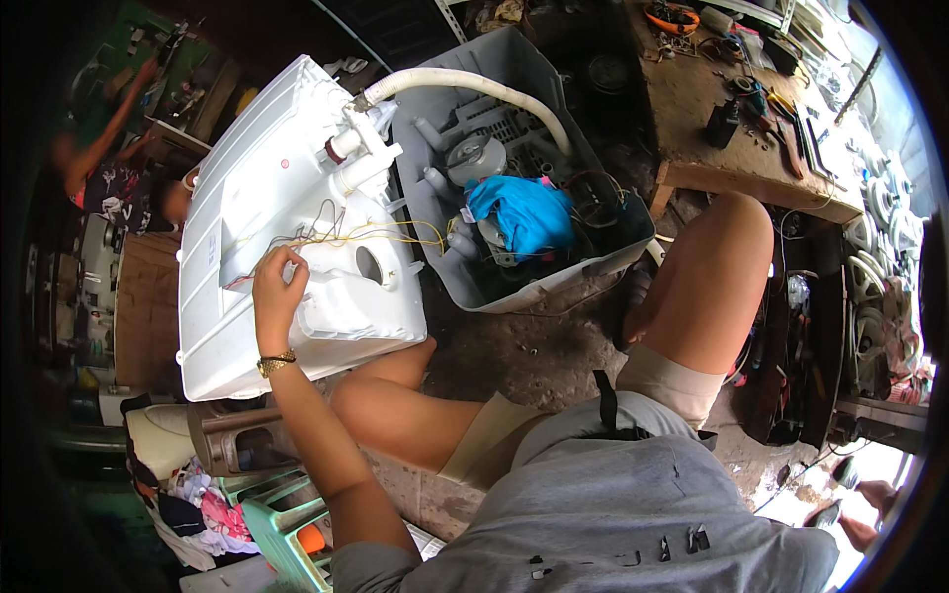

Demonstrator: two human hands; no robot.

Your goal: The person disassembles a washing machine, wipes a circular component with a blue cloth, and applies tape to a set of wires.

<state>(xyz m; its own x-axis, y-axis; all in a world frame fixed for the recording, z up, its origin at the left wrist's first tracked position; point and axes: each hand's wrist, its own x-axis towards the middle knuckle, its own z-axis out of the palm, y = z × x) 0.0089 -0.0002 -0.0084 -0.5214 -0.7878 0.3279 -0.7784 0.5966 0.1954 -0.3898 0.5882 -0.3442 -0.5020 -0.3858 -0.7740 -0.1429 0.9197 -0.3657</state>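
My left hand (277,287), with a gold-coloured watch on the wrist, pinches thin wires (321,232) over the white plastic housing (227,326), which lies tilted against my bent left leg. The housing has a round opening (371,265) and pipe fittings (351,173) with a ribbed pale hose (474,89) arching off to the right. Yellow wires run from it toward a grey plastic tub (568,287). In that tub are grey cylindrical parts, a round cover (474,155) and a crumpled blue cloth or bag (519,212). My right hand is out of view.
A wooden bench (682,138) with pliers and other tools stands at upper right, above stacked white parts (870,247). A green plastic stool (287,529) and piled clothes are at lower left. A co-worker (119,193) is at far left; another person's feet show at lower right.
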